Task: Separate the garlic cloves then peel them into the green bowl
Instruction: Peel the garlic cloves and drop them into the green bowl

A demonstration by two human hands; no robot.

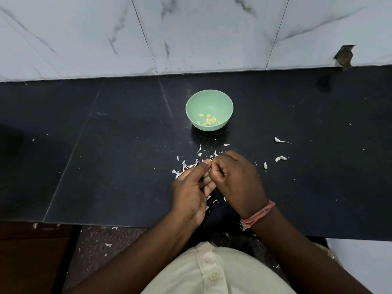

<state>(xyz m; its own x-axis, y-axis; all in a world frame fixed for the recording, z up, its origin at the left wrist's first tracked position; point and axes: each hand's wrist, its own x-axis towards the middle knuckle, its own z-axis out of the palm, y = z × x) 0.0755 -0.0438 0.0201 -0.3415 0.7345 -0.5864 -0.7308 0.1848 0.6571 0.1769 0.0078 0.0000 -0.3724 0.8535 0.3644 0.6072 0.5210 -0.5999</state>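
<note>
Both hands pinch one garlic clove (211, 160) — left hand (192, 187), right hand (235, 177) — near the bench's front edge; it could slip and drop off, short of the green bowl (209, 109).

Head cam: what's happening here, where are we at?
A person is peeling garlic over a black counter. Both hands, left hand and right hand, pinch something small between the fingertips, probably a clove, mostly hidden by the grip. The green bowl already holds several peeled cloves. Four unpeeled cloves lie to the right, and loose skins are scattered by the hands.
</note>
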